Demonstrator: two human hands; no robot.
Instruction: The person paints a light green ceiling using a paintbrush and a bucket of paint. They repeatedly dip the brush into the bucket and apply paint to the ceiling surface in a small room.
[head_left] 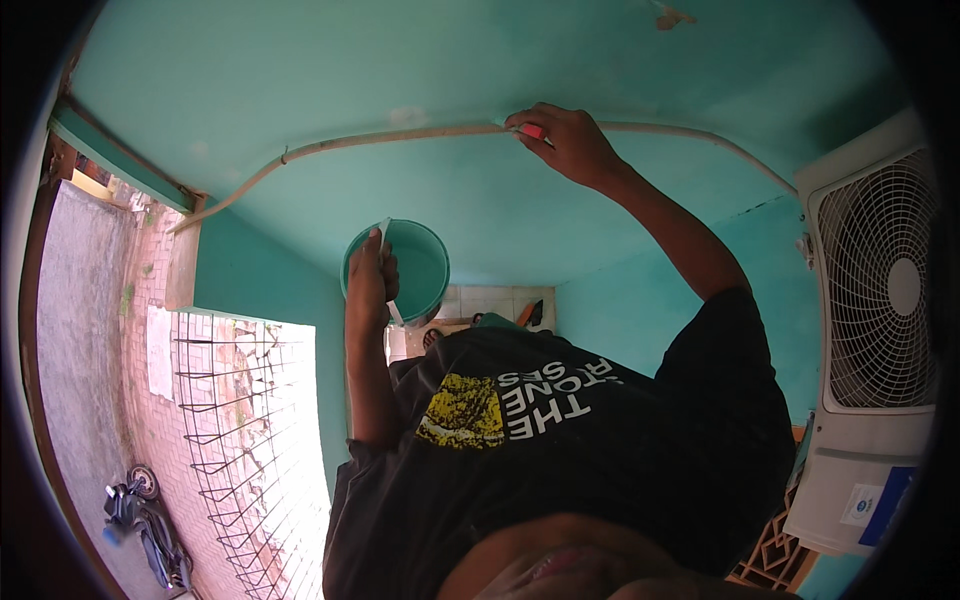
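Observation:
My left hand (371, 271) is closed at the near-left rim of a round teal bucket (433, 240), gripping its pale strip-like handle. Teal paint seems to coat the inside of the bucket. Higher up and to the right, my right hand (572, 146) pinches a small paintbrush with a red handle (532, 130). Its teal-stained tip meets the teal wall (480, 70) beside a long pale pipe (400, 136). Most of the brush is hidden by my fingers.
On the right hangs a white air-conditioner outdoor unit (880, 280) with a round fan grille, close to my right arm. To the left, past a metal wire grille (235, 430), lie a paved street and a parked motorcycle (150, 530). Floor tiles (480, 298) show below.

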